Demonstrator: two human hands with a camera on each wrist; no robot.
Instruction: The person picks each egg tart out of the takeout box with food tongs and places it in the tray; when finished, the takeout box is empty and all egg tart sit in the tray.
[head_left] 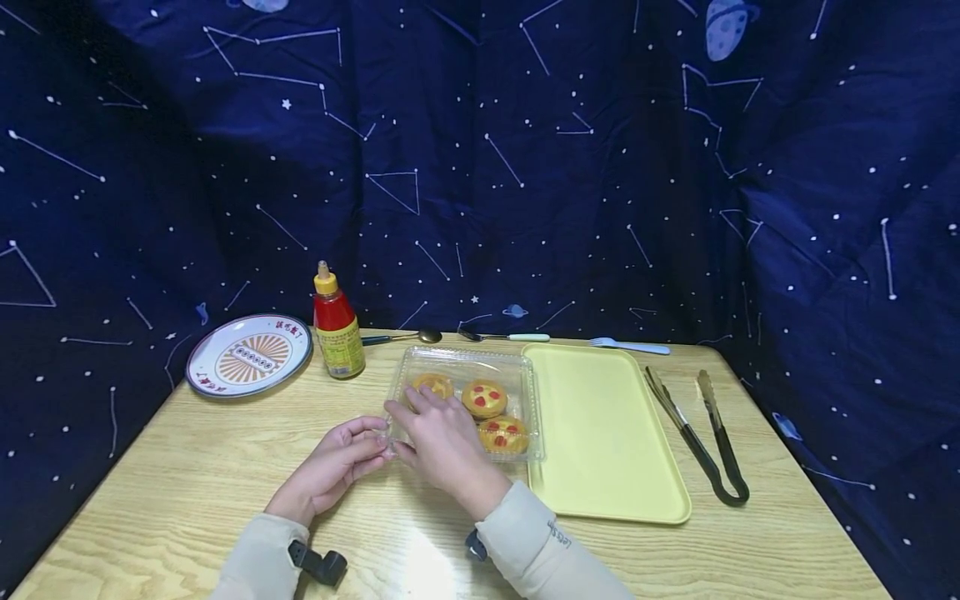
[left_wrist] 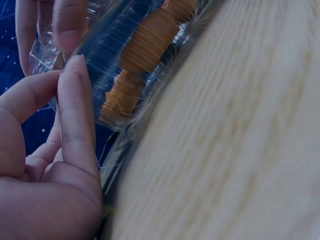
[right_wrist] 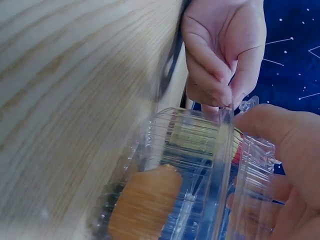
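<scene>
A clear plastic clamshell box (head_left: pixel 465 360) holds several round egg tarts (head_left: pixel 484 398) with red spots on top; my right hand hides part of the contents. At the box's front left corner, my left hand (head_left: pixel 337 462) pinches the rim between thumb and fingers, as the left wrist view shows up close. Over the left part of the lid lies my right hand (head_left: pixel 446 442), fingers extended and spread on the plastic. Its thumb (right_wrist: pixel 265 120) touches the rim near the left fingertips. Brown tart sides (right_wrist: pixel 147 202) show through the box wall in the right wrist view.
A pale yellow tray (head_left: pixel 607 433) lies right of the box, with black-handled tongs (head_left: pixel 701 450) beyond it. Behind are a spoon (head_left: pixel 429 336), a fork with a pale handle (head_left: pixel 528 337) and a blue fork (head_left: pixel 630 345). A ketchup-like red bottle (head_left: pixel 339 329) and patterned plate (head_left: pixel 251 354) stand back left.
</scene>
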